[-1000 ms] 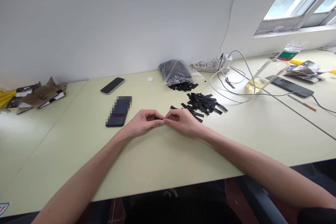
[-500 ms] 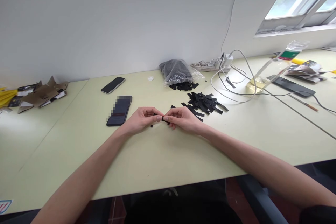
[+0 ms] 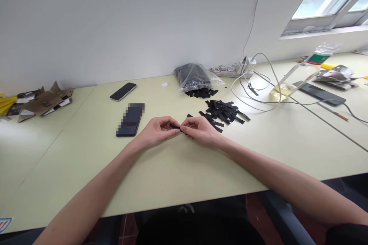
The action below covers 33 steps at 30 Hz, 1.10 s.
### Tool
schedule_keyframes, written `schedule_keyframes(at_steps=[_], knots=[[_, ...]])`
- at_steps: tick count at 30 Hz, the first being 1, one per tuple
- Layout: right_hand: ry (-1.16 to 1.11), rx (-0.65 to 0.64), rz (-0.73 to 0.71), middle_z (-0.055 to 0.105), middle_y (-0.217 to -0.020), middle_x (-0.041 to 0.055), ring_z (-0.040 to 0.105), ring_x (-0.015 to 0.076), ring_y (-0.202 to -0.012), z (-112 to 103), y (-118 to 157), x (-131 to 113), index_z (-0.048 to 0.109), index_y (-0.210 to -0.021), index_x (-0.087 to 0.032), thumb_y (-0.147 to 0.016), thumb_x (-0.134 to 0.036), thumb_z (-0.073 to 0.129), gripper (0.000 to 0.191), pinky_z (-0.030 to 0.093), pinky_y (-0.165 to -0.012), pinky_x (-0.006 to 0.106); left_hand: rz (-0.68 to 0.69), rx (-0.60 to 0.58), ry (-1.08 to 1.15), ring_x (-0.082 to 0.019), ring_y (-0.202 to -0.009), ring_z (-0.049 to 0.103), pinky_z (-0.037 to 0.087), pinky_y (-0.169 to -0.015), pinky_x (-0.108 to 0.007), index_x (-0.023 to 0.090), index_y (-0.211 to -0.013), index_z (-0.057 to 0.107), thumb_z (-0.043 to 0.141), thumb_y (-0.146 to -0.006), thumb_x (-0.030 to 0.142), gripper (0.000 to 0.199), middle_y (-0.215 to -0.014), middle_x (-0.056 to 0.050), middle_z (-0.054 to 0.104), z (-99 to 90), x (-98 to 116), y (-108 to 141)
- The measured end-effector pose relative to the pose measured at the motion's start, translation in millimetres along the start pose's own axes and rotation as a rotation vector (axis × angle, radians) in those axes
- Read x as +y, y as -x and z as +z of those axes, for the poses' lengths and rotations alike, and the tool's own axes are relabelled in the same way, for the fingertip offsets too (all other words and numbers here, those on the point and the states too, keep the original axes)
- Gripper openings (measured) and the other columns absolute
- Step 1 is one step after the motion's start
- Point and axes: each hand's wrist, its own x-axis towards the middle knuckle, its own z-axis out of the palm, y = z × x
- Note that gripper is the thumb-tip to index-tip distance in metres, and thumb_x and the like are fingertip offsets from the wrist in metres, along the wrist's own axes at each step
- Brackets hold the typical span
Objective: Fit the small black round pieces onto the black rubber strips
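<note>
Between my two hands a small black strip (image 3: 174,126) is pinched just above the table. My left hand (image 3: 156,132) is closed, thumb and fingertips on the strip's left part. From the other side my right hand (image 3: 201,131) pinches it, thumb tip close to the left thumb. Fingers cover much of the strip. Behind my right hand lies a loose pile of similar black strips (image 3: 224,111). Farther back a clear plastic bag (image 3: 192,77) packed with black pieces lies on its side, with some strips at its mouth.
Two phones lie to the left, one black (image 3: 130,120) and one with a pale edge (image 3: 123,92). A power strip (image 3: 225,71) with white cables (image 3: 268,110) is at the back right. A tilted bottle (image 3: 299,74) holds yellowish liquid. Torn cardboard (image 3: 47,101) lies far left.
My fingers have shifted slightly on the black strip, and more of its left end shows. The small dark round piece seen by my left thumb is no longer visible on the table.
</note>
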Motion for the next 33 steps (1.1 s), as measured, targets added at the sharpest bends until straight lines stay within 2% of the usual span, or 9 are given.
schedule_keyframes(at_steps=[3, 9, 14, 17, 24, 29, 33], knots=[[0.015, 0.014, 0.002, 0.061, -0.078, 0.0010, 0.049, 0.0116, -0.064, 0.3, 0.0, -0.9, 0.068, -0.086, -0.016, -0.092, -0.043, 0.060, 0.029, 0.035, -0.057, 0.026, 0.019, 0.029, -0.050, -0.020, -0.087, 0.068, 0.052, -0.069, -0.026, 0.019, -0.099, 0.074, 0.073, -0.085, 0.050, 0.035, -0.098, -0.007, 0.075, 1.1, 1.0, 0.1], [-0.017, -0.012, 0.011, 0.064, -0.082, 0.0022, 0.054, 0.0130, -0.070, 0.7, -0.2, -0.5, 0.068, -0.091, -0.017, -0.091, -0.043, 0.061, 0.028, 0.039, -0.059, 0.025, -0.023, 0.056, -0.016, -0.016, -0.071, 0.065, 0.048, -0.060, -0.024, 0.018, -0.095, 0.076, 0.071, -0.087, 0.044, 0.028, -0.087, -0.006, 0.074, -0.4, -1.6, -1.2], [-0.006, 0.000, 0.014, 0.068, -0.086, 0.0043, 0.059, 0.0157, -0.074, 1.5, -0.2, -0.3, 0.070, -0.094, -0.017, -0.090, -0.050, 0.063, 0.034, 0.042, -0.060, 0.026, -0.030, 0.048, -0.027, -0.014, -0.066, 0.061, 0.045, -0.056, -0.024, 0.018, -0.097, 0.076, 0.068, -0.089, 0.046, 0.030, -0.084, -0.005, 0.074, -3.1, -1.5, -1.8], [0.020, 0.033, 0.022, 0.071, -0.089, 0.0055, 0.062, 0.0170, -0.077, 2.1, -0.9, 0.2, 0.072, -0.096, -0.017, -0.091, -0.049, 0.063, 0.033, 0.044, -0.063, 0.027, -0.005, 0.059, -0.083, -0.015, -0.070, 0.062, 0.045, -0.058, -0.024, 0.018, -0.098, 0.076, 0.066, -0.090, 0.045, 0.030, -0.086, -0.005, 0.073, -2.4, -1.6, -2.4], [0.033, 0.025, -0.030, 0.071, -0.085, 0.0056, 0.062, 0.0167, -0.075, -0.7, -4.1, 3.5, 0.074, -0.091, -0.016, -0.092, -0.042, 0.062, 0.028, 0.044, -0.063, 0.027, 0.091, 0.066, -0.116, -0.019, -0.092, 0.066, 0.051, -0.077, -0.028, 0.020, -0.102, 0.071, 0.063, -0.092, 0.039, 0.023, -0.106, -0.006, 0.073, 0.7, -0.4, -1.8], [0.062, 0.033, -0.050, 0.072, -0.086, 0.0054, 0.062, 0.0163, -0.074, 1.4, -3.4, 2.4, 0.074, -0.092, -0.017, -0.092, -0.037, 0.060, 0.024, 0.044, -0.064, 0.027, 0.131, 0.093, -0.138, -0.020, -0.096, 0.066, 0.051, -0.076, -0.027, 0.020, -0.102, 0.067, 0.061, -0.092, 0.037, 0.021, -0.105, -0.006, 0.072, 5.5, 0.9, 0.1], [0.139, 0.084, -0.076, 0.071, -0.083, 0.0045, 0.061, 0.0157, -0.073, 5.1, -1.2, -0.3, 0.073, -0.086, -0.018, -0.091, -0.031, 0.057, 0.021, 0.044, -0.065, 0.028, 0.156, 0.135, -0.243, -0.018, -0.089, 0.064, 0.049, -0.068, -0.025, 0.021, -0.100, 0.065, 0.058, -0.093, 0.037, 0.020, -0.098, -0.004, 0.070, 6.0, 3.9, 1.4]])
